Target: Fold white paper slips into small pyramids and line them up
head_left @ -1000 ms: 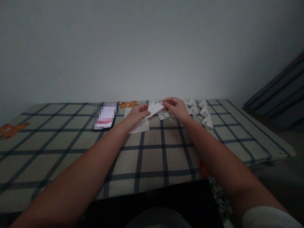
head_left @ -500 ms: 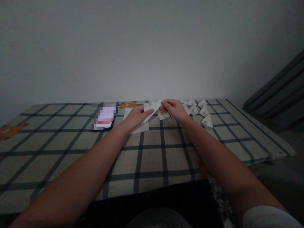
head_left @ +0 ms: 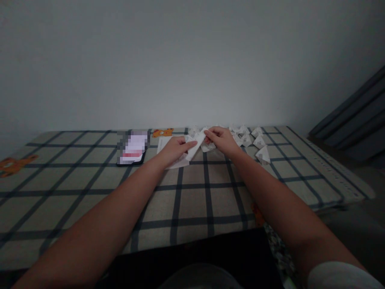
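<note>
The bench is covered in checked cloth; its far edge runs along the wall, close behind the hands. Its right edge slants toward the viewer and ends in a rounded corner, with a dark pleated thing beyond it. The near edge meets the person's dark lap. Between that edge and the hands lies a broad stretch of cloth, flanked by the forearms; more spreads out on the left.

Room is tighter around the hands. Folded pieces sit in a loose group just right of the right hand, a crumpled piece lies between the hands, and a flat sheet shows partly under the left hand. The phone lies farther left, apart from both hands.

Both arms reach forward and inward, elbows wide, the hands nearly meeting near the far edge. The paper, a narrow white strip, is held slantwise between them, upper end to the right. The left grip pinches its lower part, thumb laid across the front; the right grip pinches its upper end between thumb and fingertips, wrist bent inward.
</note>
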Action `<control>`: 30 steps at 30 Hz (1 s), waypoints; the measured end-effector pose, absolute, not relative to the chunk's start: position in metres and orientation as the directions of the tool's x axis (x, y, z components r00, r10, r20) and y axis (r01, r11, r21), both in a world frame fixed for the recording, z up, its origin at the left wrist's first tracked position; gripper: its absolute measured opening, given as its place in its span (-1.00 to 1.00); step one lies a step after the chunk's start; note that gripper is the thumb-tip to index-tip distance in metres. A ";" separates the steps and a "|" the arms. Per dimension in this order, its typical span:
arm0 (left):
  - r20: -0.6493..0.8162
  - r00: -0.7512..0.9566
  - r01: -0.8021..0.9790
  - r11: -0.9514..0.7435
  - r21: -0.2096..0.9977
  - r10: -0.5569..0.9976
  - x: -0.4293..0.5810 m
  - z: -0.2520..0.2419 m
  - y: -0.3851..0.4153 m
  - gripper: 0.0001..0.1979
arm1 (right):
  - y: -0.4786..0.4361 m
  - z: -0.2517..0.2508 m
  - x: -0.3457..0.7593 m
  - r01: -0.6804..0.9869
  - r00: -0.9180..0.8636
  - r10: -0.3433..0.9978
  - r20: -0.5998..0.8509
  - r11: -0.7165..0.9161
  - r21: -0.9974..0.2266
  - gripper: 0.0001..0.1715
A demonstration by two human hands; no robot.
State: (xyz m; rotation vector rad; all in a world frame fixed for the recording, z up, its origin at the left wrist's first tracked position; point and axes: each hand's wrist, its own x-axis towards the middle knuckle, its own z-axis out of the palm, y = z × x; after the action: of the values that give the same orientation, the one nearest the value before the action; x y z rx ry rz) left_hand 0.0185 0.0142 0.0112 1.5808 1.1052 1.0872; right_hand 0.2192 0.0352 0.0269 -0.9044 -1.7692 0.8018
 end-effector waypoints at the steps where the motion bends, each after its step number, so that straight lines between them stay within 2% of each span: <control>1: 0.150 0.228 0.192 -0.195 0.962 0.962 0.018 0.011 0.014 -0.70 | 0.035 0.027 0.219 0.210 -0.272 0.849 0.452 0.511 -0.834 -0.56; 6: 0.112 0.303 0.188 -0.175 0.966 0.946 0.019 0.015 0.009 -0.71 | 0.034 0.030 0.218 0.190 -0.294 0.853 0.431 0.494 -0.849 -0.56; 11: 0.186 0.287 0.268 -0.265 0.926 0.940 0.019 0.017 0.008 -0.65 | 0.033 0.033 0.220 0.292 -0.414 0.814 0.408 0.543 -0.787 -0.57; 14: 0.176 0.276 0.302 -0.259 0.917 0.945 0.020 0.017 0.007 -0.64 | 0.032 0.033 0.220 0.331 -0.415 0.814 0.407 0.551 -0.766 -0.56; 19: 0.139 0.291 0.295 -0.227 0.928 0.946 0.023 0.017 0.005 -0.66 | 0.031 0.031 0.218 0.364 -0.400 0.812 0.425 0.567 -0.739 -0.56; 24: 0.205 0.247 0.256 -0.268 0.929 0.947 0.023 0.017 0.007 -0.66 | 0.032 0.031 0.218 0.322 -0.431 0.791 0.434 0.584 -0.745 -0.57; 30: 0.194 0.227 0.212 -0.243 0.947 0.954 0.024 0.015 0.008 -0.69 | 0.033 0.029 0.218 0.372 -0.430 0.786 0.443 0.602 -0.707 -0.60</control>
State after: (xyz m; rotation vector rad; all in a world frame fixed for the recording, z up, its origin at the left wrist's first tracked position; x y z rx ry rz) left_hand 0.0243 0.0076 0.0147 1.6426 1.1092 1.0882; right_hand 0.2178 0.0328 0.0292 -0.9143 -2.0393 0.6677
